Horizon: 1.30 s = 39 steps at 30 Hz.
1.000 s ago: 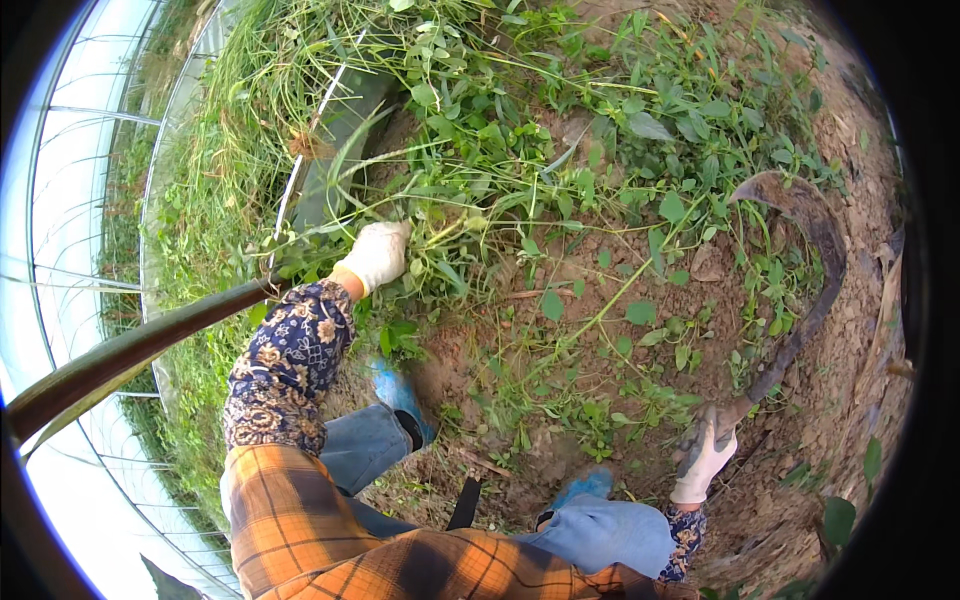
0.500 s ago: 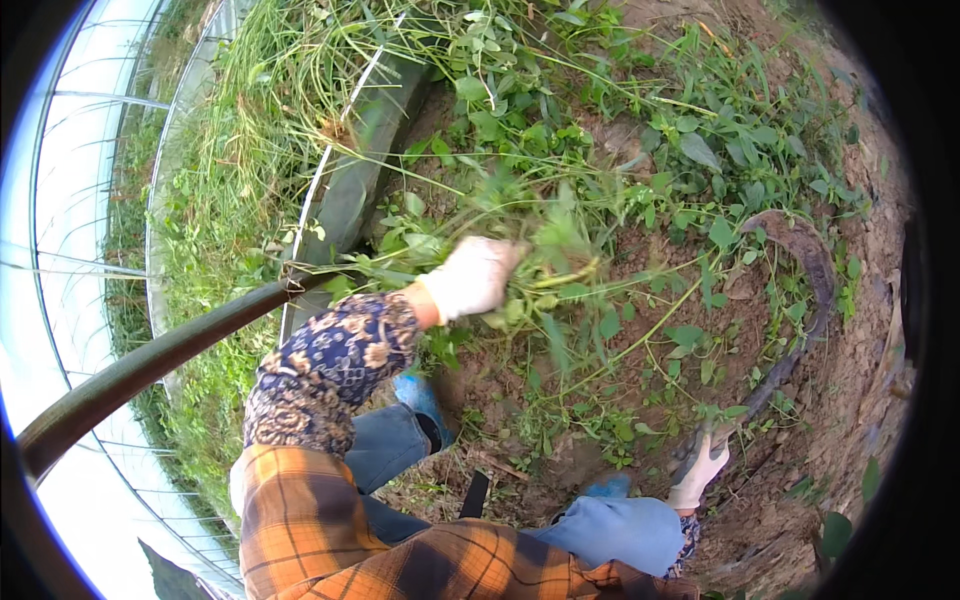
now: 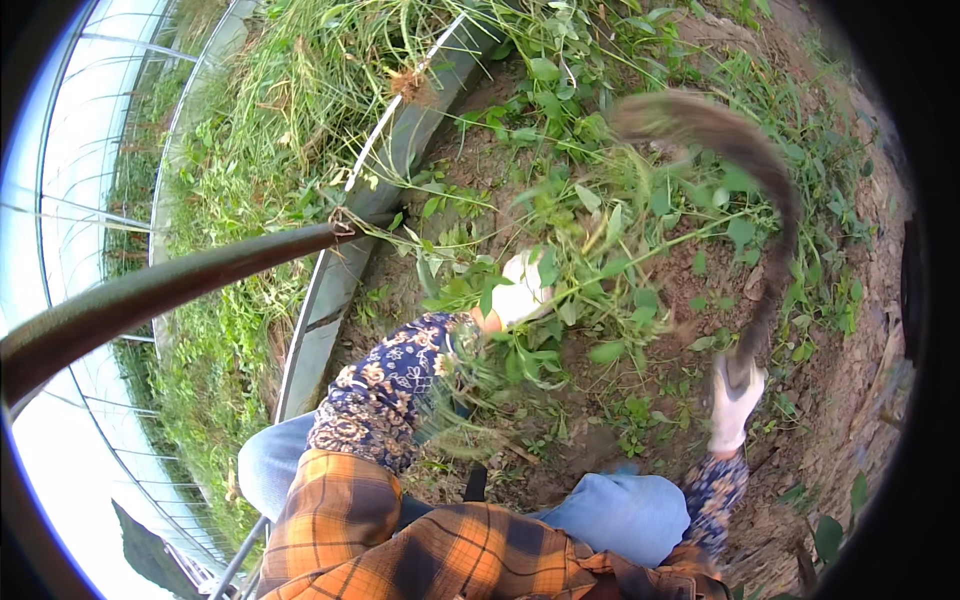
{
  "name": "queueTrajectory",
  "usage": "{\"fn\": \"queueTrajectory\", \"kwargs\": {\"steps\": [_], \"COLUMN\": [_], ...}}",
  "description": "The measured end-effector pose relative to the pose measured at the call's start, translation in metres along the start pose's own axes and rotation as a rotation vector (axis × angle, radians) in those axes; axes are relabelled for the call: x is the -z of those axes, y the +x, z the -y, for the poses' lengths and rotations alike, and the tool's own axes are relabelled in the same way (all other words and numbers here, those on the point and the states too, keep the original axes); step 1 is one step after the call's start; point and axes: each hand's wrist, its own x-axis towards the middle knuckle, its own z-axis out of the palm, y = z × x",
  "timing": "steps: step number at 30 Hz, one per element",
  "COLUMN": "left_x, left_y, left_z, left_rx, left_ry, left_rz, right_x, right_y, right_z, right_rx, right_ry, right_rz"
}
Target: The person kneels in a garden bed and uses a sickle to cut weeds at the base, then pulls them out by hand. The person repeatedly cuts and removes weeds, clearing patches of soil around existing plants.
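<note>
My left hand, in a white glove, is closed around a bunch of green weeds in the middle of the view. Long stems and leaves spill out past its fingers and partly hide them. On the right, my right hand, also gloved, grips the lower end of a sickle. The sickle's dark, curved blade arcs up and leftward over the weeds, its tip smeared by motion. Its tip lies beyond my left hand, apart from it. Brown soil shows between the plants.
A grey raised bed edge slants along the left, with tangled grass beyond it. A thick brown pole reaches in from the left. My bent knee is at the bottom. Arched greenhouse sheeting curves at far left.
The sickle has lifted from the right and its blade has swung up and leftward over the weeds. My left hand has shifted right and slightly nearer, still holding weeds. The view has shifted too.
</note>
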Motion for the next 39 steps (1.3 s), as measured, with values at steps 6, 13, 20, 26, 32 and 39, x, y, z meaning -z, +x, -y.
{"fn": "queueTrajectory", "kwargs": {"steps": [6,13,20,26,32,39], "left_x": [0.024,0.001,0.003,0.058,0.050,0.057], "left_y": [-0.023,-0.032,0.004,0.151,0.229,0.212], "left_z": [-0.026,-0.066,-0.059,-0.041,0.030,0.056], "left_rx": [0.274,0.272,0.080,0.091,0.294,0.034], "left_ry": [0.351,0.395,0.514,0.431,0.655,0.698], "left_rz": [0.243,0.039,0.257,0.032,0.012,0.026], "right_x": [-0.052,-0.063,0.072,0.078,0.082,0.039], "right_y": [0.112,0.146,0.046,-0.059,-0.140,-0.143], "right_z": [0.137,0.148,0.002,-0.030,-0.030,-0.033], "right_rx": [0.953,0.840,-0.195,-0.471,-0.758,-0.887], "right_ry": [-0.272,-0.703,0.114,0.550,0.514,0.669], "right_rz": [0.380,0.142,-0.041,-0.350,-0.489,-0.479]}}
